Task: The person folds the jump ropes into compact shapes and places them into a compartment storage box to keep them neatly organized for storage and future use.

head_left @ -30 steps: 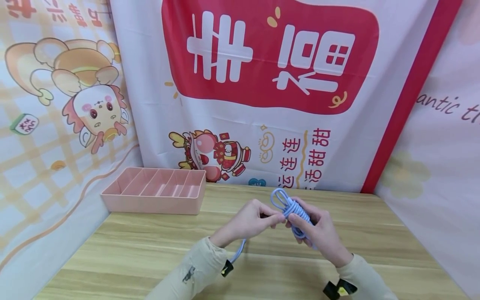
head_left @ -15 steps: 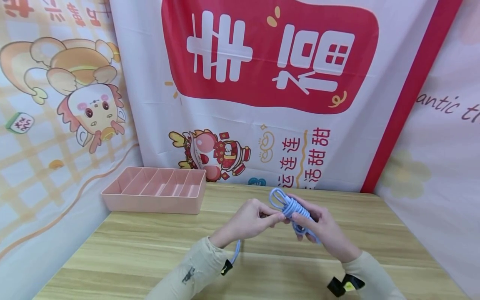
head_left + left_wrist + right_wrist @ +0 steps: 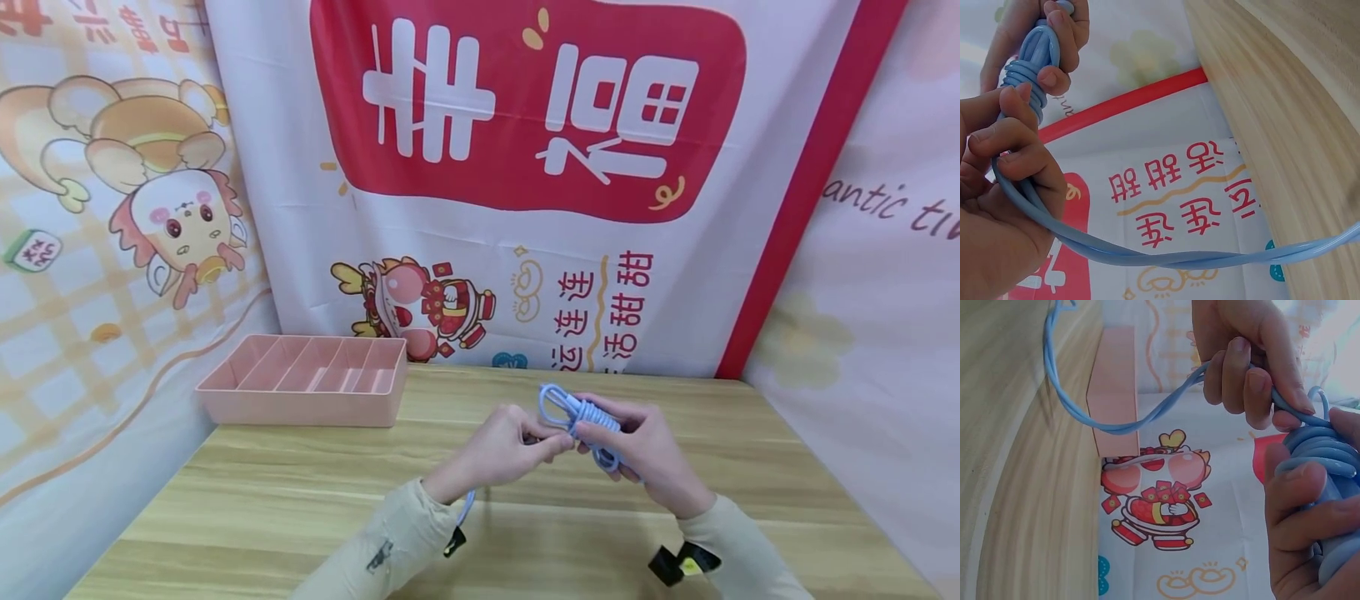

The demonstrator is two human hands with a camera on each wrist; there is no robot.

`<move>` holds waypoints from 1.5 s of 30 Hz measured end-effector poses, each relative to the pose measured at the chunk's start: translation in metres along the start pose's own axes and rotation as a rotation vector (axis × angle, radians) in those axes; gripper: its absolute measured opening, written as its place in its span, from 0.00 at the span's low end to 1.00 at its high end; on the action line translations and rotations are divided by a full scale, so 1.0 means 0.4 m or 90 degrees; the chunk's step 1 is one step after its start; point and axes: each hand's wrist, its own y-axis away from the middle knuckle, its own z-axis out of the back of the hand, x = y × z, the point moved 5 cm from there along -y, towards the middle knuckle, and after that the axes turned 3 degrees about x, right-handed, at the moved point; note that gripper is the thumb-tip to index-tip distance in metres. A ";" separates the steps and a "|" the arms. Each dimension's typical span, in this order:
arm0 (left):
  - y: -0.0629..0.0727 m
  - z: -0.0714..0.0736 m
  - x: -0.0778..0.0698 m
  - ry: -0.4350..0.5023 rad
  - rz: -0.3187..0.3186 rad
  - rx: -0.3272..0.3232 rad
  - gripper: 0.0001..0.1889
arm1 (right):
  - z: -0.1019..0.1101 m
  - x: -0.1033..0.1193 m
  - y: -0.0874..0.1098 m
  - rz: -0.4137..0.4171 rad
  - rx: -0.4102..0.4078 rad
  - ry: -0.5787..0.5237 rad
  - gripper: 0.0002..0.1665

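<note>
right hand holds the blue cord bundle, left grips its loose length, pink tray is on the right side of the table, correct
Not quite: the head view shows the pink tray on the left side of the table. The right hand does hold the blue cord bundle, and the left hand grips its loose length.

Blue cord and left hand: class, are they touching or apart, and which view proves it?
Touching. The right wrist view shows the left hand curled round the blue cord.

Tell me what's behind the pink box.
Behind the pink box hangs a red-and-white banner with a cartoon figure. The box covers the banner's lower left part; what's there can't be seen.
</note>
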 end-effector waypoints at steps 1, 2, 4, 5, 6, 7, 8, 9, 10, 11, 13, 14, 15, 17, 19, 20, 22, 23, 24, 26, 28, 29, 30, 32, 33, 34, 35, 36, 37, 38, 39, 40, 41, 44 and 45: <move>0.000 -0.001 0.000 0.001 0.001 0.002 0.10 | 0.000 0.000 -0.001 0.003 -0.003 0.007 0.25; 0.001 -0.001 0.001 0.002 0.005 0.003 0.11 | 0.000 0.001 -0.001 0.006 -0.004 0.013 0.25; 0.001 -0.001 0.002 0.003 0.010 0.005 0.11 | 0.000 0.002 -0.002 0.014 -0.003 0.026 0.25; 0.001 -0.002 0.003 0.001 0.013 0.006 0.11 | -0.001 0.003 -0.002 0.018 -0.001 0.032 0.24; 0.001 -0.003 0.005 0.001 0.015 0.008 0.11 | -0.002 0.005 -0.001 0.021 0.001 0.036 0.24; 0.002 -0.003 0.006 0.000 0.018 0.010 0.11 | -0.002 0.005 -0.001 0.024 0.001 0.041 0.24; 0.002 -0.004 0.007 0.001 0.020 0.012 0.11 | -0.003 0.005 -0.001 0.026 0.001 0.045 0.24; 0.002 -0.005 0.009 0.001 0.020 0.012 0.11 | -0.003 0.006 0.000 0.030 0.000 0.050 0.24; 0.002 -0.005 0.010 0.000 0.021 0.011 0.11 | -0.004 0.007 0.001 0.035 -0.001 0.055 0.23; 0.002 -0.004 0.012 0.000 0.020 0.010 0.11 | -0.004 0.008 0.001 0.039 -0.003 0.060 0.23; 0.001 -0.003 0.013 0.002 0.019 0.009 0.11 | -0.004 0.007 0.001 0.042 -0.010 0.064 0.22; 0.000 -0.002 0.013 0.001 0.018 0.008 0.11 | -0.005 0.007 0.002 0.045 -0.012 0.066 0.22; 0.000 -0.001 0.014 -0.002 0.016 0.008 0.11 | -0.005 0.006 0.002 0.045 -0.014 0.066 0.22; 0.000 0.002 0.012 -0.009 0.011 0.011 0.11 | -0.006 0.005 0.001 0.044 -0.014 0.063 0.22; -0.001 0.005 0.010 -0.013 0.002 0.016 0.12 | -0.007 0.006 0.001 0.049 -0.009 0.062 0.22; -0.001 0.006 0.008 -0.012 -0.002 0.018 0.12 | -0.008 0.008 0.002 0.053 -0.005 0.063 0.22; -0.001 0.009 0.007 -0.007 -0.007 0.024 0.11 | -0.010 0.012 0.002 0.062 0.001 0.068 0.22; -0.001 0.010 0.008 -0.004 -0.006 0.027 0.11 | -0.012 0.014 0.003 0.067 0.003 0.071 0.22; -0.001 0.012 0.010 -0.001 -0.005 0.030 0.11 | -0.013 0.016 0.003 0.072 0.005 0.074 0.21; -0.002 0.014 0.017 0.003 -0.001 0.039 0.11 | -0.016 0.019 0.002 0.075 0.006 0.078 0.21; -0.003 0.017 0.028 0.012 -0.001 0.056 0.11 | -0.018 0.020 0.002 0.072 0.008 0.076 0.21; -0.003 0.018 0.034 0.024 -0.002 0.071 0.11 | -0.019 0.020 0.002 0.072 0.010 0.073 0.21; -0.004 0.019 0.040 0.041 -0.005 0.087 0.11 | -0.020 0.020 0.003 0.074 0.014 0.072 0.21; -0.002 0.020 0.052 0.086 -0.007 0.129 0.11 | -0.023 0.019 0.005 0.074 0.022 0.069 0.21; -0.001 0.021 0.057 0.111 -0.006 0.151 0.11 | -0.024 0.019 0.006 0.076 0.026 0.068 0.20; 0.001 0.022 0.061 0.133 -0.005 0.173 0.10 | -0.026 0.019 0.007 0.080 0.031 0.069 0.20; 0.003 0.024 0.064 0.151 -0.001 0.190 0.11 | -0.027 0.018 0.008 0.082 0.035 0.070 0.20; 0.004 0.025 0.066 0.163 0.001 0.205 0.11 | -0.028 0.018 0.008 0.085 0.038 0.072 0.20; 0.005 0.027 0.068 0.169 0.004 0.218 0.11 | -0.029 0.017 0.007 0.088 0.041 0.073 0.19; 0.005 0.028 0.069 0.173 0.006 0.226 0.11 | -0.030 0.017 0.007 0.092 0.042 0.072 0.19; 0.005 0.030 0.071 0.172 0.007 0.231 0.10 | -0.030 0.016 0.006 0.096 0.042 0.071 0.19; 0.005 0.032 0.073 0.171 0.009 0.234 0.10 | -0.030 0.016 0.006 0.101 0.042 0.067 0.19; 0.006 0.034 0.076 0.170 0.014 0.236 0.10 | -0.029 0.015 0.006 0.107 0.043 0.065 0.19; 0.005 0.044 0.083 0.150 0.020 0.221 0.10 | -0.026 0.015 0.005 0.122 0.041 0.039 0.18; 0.005 0.049 0.085 0.138 0.020 0.212 0.10 | -0.025 0.015 0.005 0.126 0.040 0.028 0.18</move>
